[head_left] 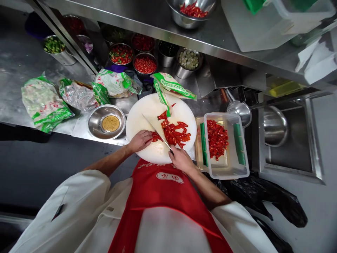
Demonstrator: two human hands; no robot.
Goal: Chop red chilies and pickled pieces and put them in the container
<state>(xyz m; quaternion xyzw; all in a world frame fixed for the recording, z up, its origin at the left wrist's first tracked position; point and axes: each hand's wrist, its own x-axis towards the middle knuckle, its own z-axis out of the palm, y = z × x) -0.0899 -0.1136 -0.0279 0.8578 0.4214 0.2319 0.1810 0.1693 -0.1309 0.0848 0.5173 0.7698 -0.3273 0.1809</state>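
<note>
On a round white cutting board point(137, 121), my right hand point(181, 160) is wrapped round the dark handle of a kitchen knife point(157, 133). Its blade points away from me to the upper left. Close to the blade's left side, my left hand point(141, 140) has its fingers curled down on some red chili peppers point(156, 136). A larger heap of cut red peppers point(176, 133) lies right of the blade. Over the board's far edge hangs a strip of an opened green-and-white plastic bag point(172, 85).
Beside the board at right stands a clear plastic tub point(229, 172) with chopped red peppers. A steel bowl point(92, 123) with brown sauce sits at left, near several plastic bags point(44, 103). Behind are several steel pots of ingredients, under a steel shelf point(131, 23). A sink point(292, 154) is at far right.
</note>
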